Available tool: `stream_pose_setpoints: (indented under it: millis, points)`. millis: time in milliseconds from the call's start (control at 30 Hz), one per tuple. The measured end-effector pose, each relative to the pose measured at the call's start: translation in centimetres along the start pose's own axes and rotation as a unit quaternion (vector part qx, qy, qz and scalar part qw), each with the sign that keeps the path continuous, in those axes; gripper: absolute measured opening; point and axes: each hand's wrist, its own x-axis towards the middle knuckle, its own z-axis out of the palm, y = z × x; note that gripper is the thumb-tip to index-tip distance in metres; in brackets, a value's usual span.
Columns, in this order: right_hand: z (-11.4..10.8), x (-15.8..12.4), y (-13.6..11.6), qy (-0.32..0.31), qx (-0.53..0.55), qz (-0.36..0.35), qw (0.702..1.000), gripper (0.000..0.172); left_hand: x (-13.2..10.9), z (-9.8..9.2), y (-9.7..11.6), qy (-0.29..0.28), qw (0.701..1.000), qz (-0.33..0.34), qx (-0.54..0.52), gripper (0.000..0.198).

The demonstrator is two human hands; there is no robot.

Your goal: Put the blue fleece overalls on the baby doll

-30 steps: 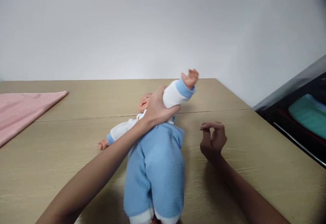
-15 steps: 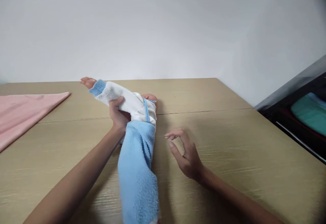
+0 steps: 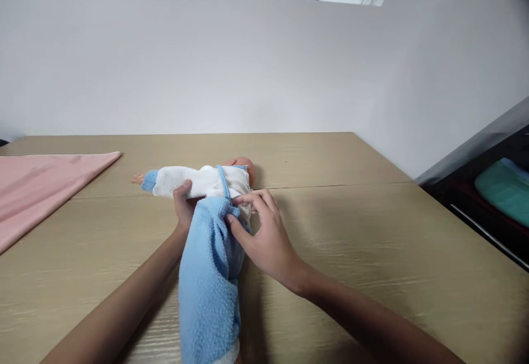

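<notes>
A baby doll (image 3: 209, 253) in a blue fleece suit with white sleeves lies on its side on the wooden table (image 3: 372, 231), head (image 3: 243, 164) toward the wall. One sleeved arm (image 3: 165, 181) stretches left. My left hand (image 3: 184, 205) grips that arm near the shoulder, fingers wrapped round the white sleeve. My right hand (image 3: 258, 229) rests on the doll's chest, its fingertips pinching the blue and white fabric there.
A pink cloth (image 3: 37, 185) lies on the table's left part. A white wall stands close behind the table. At the right, a dark shelf (image 3: 487, 215) holds a folded teal cloth (image 3: 506, 190).
The doll was rolled from its back onto its side and its raised arm swung over to the left and down. My right hand came from the bare table onto the doll's chest.
</notes>
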Motion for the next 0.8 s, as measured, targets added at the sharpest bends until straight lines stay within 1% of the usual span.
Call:
stream_pose_setpoints:
  millis: [33, 100, 200, 267, 333, 433, 533, 633, 700, 800]
  points:
    - [0.3, 0.3, 0.0, 0.007, -0.009, -0.003, 1.000, 0.017, 0.0, -0.3, 0.1, 0.008, 1.000, 0.008, -0.008, 0.026]
    - [0.8, 0.9, -0.1, 0.016, -0.029, -0.011, 0.999, 0.015, 0.2, -1.0, 0.2, 0.001, 1.000, 0.006, -0.004, 0.022]
    - [1.6, 1.5, -0.2, 0.022, -0.042, -0.043, 0.998, 0.013, 0.5, -1.8, 0.0, -0.016, 1.000, -0.017, -0.009, 0.022]
    - [2.0, 1.8, -0.3, 0.020, -0.022, -0.057, 0.998, 0.013, 0.7, -2.1, -0.1, -0.016, 1.000, -0.018, -0.012, 0.022]
    - [2.4, 2.2, -0.2, 0.017, 0.018, -0.040, 0.999, 0.013, 1.0, -2.2, -0.1, -0.013, 1.000, -0.025, -0.005, 0.024]
    - [2.8, 3.0, 0.3, 0.003, 0.097, 0.017, 0.995, 0.017, 1.1, -1.9, 0.3, -0.022, 0.998, -0.055, 0.004, 0.033]
    - [2.9, 3.9, 0.7, -0.047, 0.153, 0.070, 0.984, 0.023, 0.8, -1.2, 1.1, -0.031, 0.996, -0.084, 0.016, 0.041]
    - [2.7, 4.3, 0.8, -0.109, 0.153, 0.110, 0.976, 0.033, 0.5, -0.6, 1.8, -0.008, 0.995, -0.086, 0.042, 0.033]
    - [2.4, 3.9, 0.9, -0.116, 0.136, 0.115, 0.977, 0.036, 0.6, -0.5, 2.2, 0.008, 0.995, -0.089, 0.048, 0.026]
    - [2.0, 2.2, 1.1, -0.124, 0.091, 0.101, 0.983, 0.032, 1.2, -0.8, 2.5, 0.006, 0.993, -0.113, 0.040, 0.027]
